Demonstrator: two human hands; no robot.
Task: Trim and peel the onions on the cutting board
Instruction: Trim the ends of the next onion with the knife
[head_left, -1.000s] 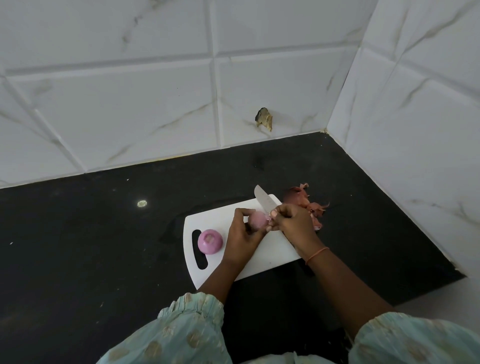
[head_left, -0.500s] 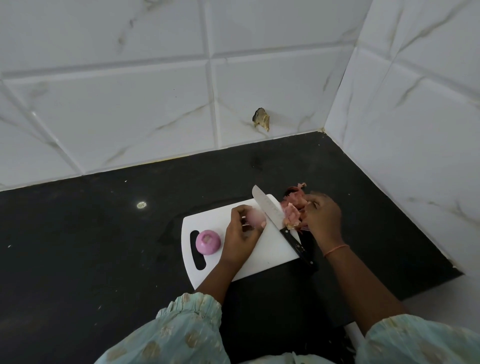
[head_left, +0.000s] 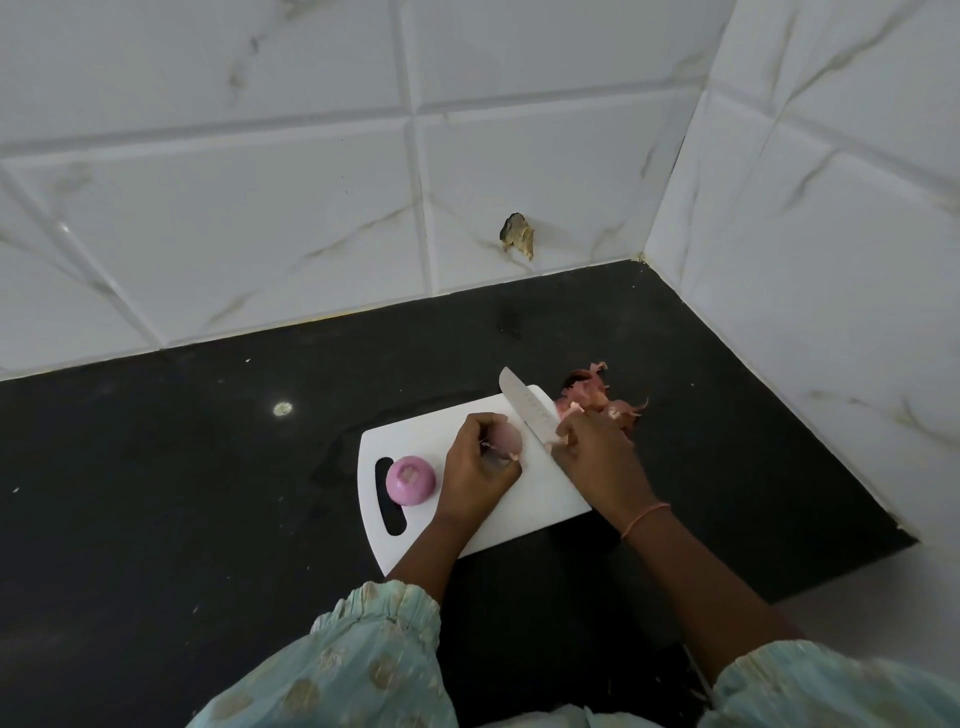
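Onions sit on the white board (head_left: 524, 512): a peeled one (head_left: 410, 480) by the handle slot, another (head_left: 506, 437) held in the curled fingers of the left hand (head_left: 480, 470). Right hand (head_left: 597, 457) wraps the knife (head_left: 530, 410). Its blade runs away from the person, just right of the held onion. Peels (head_left: 597, 397) lie beyond.

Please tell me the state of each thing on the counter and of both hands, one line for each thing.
Left hand: grips an onion.
Held onion: partly peeled, a bit of skin hanging.
Right hand: holds the knife by its handle.
Knife: blade flat over the board, pointing away.
Other onion: peeled, trimmed, resting on the board.
Cutting board: flat on the counter.
Onion skins: piled beside the board.
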